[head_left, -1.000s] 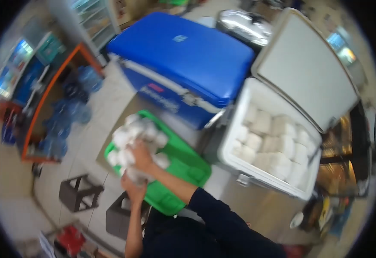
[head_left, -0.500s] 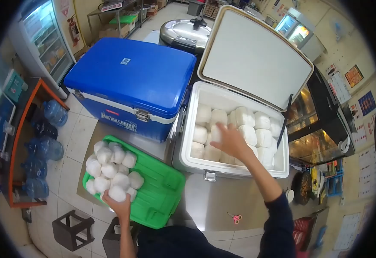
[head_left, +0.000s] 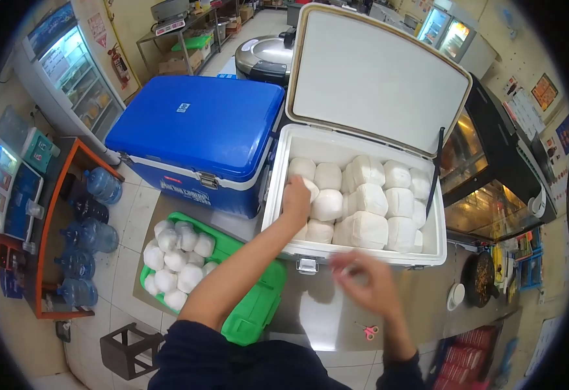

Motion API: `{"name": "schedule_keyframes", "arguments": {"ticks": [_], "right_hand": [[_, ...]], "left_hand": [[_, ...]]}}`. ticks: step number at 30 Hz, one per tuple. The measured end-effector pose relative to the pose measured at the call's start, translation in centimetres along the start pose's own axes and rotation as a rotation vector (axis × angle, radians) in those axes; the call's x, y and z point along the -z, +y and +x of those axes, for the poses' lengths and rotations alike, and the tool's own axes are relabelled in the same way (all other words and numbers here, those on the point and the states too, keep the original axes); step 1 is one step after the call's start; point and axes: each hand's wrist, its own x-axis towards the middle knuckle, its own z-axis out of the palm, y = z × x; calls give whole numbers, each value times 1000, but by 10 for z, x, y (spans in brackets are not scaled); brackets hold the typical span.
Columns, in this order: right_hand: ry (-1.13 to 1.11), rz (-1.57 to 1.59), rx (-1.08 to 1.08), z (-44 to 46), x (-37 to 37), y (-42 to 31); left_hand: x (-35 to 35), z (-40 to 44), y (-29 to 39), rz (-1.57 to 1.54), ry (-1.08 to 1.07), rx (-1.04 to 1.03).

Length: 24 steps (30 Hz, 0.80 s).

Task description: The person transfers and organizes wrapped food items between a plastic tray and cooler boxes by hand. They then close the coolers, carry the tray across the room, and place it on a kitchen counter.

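My left hand [head_left: 295, 203] reaches over the left wall of the open white cooler [head_left: 440, 242], its fingers closed round a white wrapped bundle [head_left: 311, 188]. More white bundles [head_left: 369, 231] are stacked in rows inside the cooler. My right hand [head_left: 370, 286] hangs in front of the cooler, above the metal table [head_left: 297, 322]; motion smears its fingers. A green lid or tray [head_left: 268, 292] lies on the left, partly behind my left forearm, with a heap of smaller white bundles [head_left: 189, 277] at its far left end.
A closed blue cooler [head_left: 200, 123] stands left of the white one, whose raised lid [head_left: 375, 84] leans back. Pink scissors [head_left: 370, 332] lie near the table's front edge. A pan [head_left: 479, 279] and a white cup [head_left: 455, 296] are at the right. A dark stool [head_left: 128, 351] stands lower left.
My left hand has moved from the heap on the green tray to the white cooler, carrying a bundle. My right hand has come out of the cooler towards me. The view has shifted slightly.
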Motion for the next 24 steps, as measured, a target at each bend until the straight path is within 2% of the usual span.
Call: {"name": "schedule_keyframes", "arguments": {"ticks": [1, 2, 4, 5, 6, 8, 9, 11, 14, 16, 18, 20, 21, 23, 24], "right_hand": [[-117, 59, -37, -16, -14, 3], [-162, 108, -51, -26, -33, 20], [-213, 169, -72, -43, -78, 67], [-186, 158, -98, -50, -100, 89], [-164, 144, -125, -52, -114, 101], [-152, 184, -140, -51, -133, 106], [-124, 220, -155, -52, -139, 109], [-115, 174, -164, -48, -148, 122], [-152, 70, -257, -39, -186, 142], [-247, 13, -218, -29, -227, 163], [-308, 49, -231, -7, -265, 165], [-186, 79, 248, 15, -318, 189], [-195, 83, 248, 30, -334, 187], [-266, -7, 290, 63, -371, 196], [-354, -87, 317, 77, -389, 202]], "left_hand": [[-4, 4, 1, 55, -264, 42], [-4, 3, 1, 54, -282, 46], [4, -4, -3, 74, 177, -21], [2, -9, -12, -37, 288, -157], [-2, -7, -16, -37, 278, -145], [-2, 5, -26, -52, 127, -354], [4, 14, -28, -55, -76, -378], [13, 23, -33, -79, -203, -427], [-18, 22, -29, -72, -63, -381], [-9, 14, -24, -223, -29, -333], [25, -16, -29, -482, 135, -301], [65, -67, -38, -869, 326, -262], [81, -104, -47, -1097, 409, -234], [80, -184, -70, -1305, 431, -17], [68, -223, -74, -1473, 428, 271]]}}
